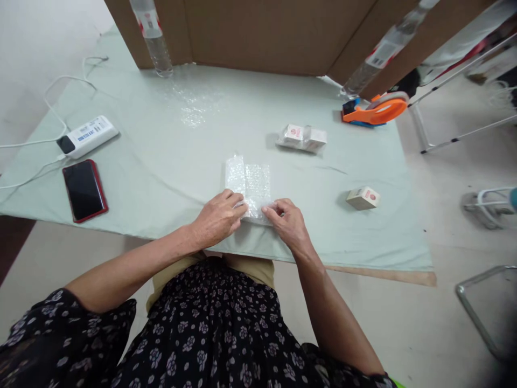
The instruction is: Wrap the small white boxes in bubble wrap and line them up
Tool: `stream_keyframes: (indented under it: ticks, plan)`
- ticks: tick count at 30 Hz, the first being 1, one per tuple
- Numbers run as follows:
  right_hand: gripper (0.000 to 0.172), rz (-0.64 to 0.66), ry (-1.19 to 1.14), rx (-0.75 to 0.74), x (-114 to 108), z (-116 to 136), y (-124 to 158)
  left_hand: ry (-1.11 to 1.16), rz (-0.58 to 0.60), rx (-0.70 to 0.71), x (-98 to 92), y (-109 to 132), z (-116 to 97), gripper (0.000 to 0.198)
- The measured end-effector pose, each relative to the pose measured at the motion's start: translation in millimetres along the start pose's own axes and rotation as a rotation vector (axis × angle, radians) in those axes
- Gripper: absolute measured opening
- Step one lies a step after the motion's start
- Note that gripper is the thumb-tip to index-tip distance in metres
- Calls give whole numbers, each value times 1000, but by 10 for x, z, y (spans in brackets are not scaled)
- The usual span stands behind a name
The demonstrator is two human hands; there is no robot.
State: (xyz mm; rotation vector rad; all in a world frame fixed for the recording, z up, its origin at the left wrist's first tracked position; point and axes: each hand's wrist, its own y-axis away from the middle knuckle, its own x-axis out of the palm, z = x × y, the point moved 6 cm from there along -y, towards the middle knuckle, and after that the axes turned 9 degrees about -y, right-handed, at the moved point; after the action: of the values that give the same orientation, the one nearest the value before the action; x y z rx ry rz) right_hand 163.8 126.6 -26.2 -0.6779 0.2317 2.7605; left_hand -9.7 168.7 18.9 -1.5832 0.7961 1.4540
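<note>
Here, bubble wrap (pixel 257 182) lies on table (pixel 169 161) near front edge. Right hand (pixel 287 222) pinches its near edge; left hand (pixel 220 216) touches left side, cannot tell if gripping. Beyond, rightward: 2 wrapped boxes (pixel 302 138).

I saw bubble wrap (pixel 257 182) on the table (pixel 161 145), a phone (pixel 84 190) to its left, a single box (pixel 363 199) rightward, a tape dispenser (pixel 365 115) behind that.

A pale green, cloth-covered counter (pixel 169 145) carries clear bubble wrap (pixel 257 182) at its near middle. A red-edged black rectangular phone (pixel 84 189) lies left.
</note>
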Motion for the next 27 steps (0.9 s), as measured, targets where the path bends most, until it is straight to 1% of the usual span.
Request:
stream_keyframes:
  ticks: [5,8,10,13,15,17,22,25,27]
  plan:
    - [27,-63,170,-2,26,-14,24,-29,1,-23,-1,-6,5,18]
    - [25,-64,220,72,23,0,31,-39,18,-28,0,-7,5,17]
    - [27,-28,180,133,37,7,23,-35,32,-28,4,-7,9,16]
    - [30,19,23,187,71,5,14,-17,53,-32,17,-2,19,17]
    - [30,25,-78,192,92,-4,12,0,64,-27,30,3,21,18]
    - [31,38,-126,180,121,-20,10,9,71,-21,40,8,21,18]
    - [32,47,-127,154,192,-64,-27,15,67,-22,37,3,30,18]
    - [31,-2,-28,142,213,-33,-56,17,79,-16,31,-15,32,18]
    - [27,-43,38,135,223,14,-63,9,92,-7,31,-30,29,18]
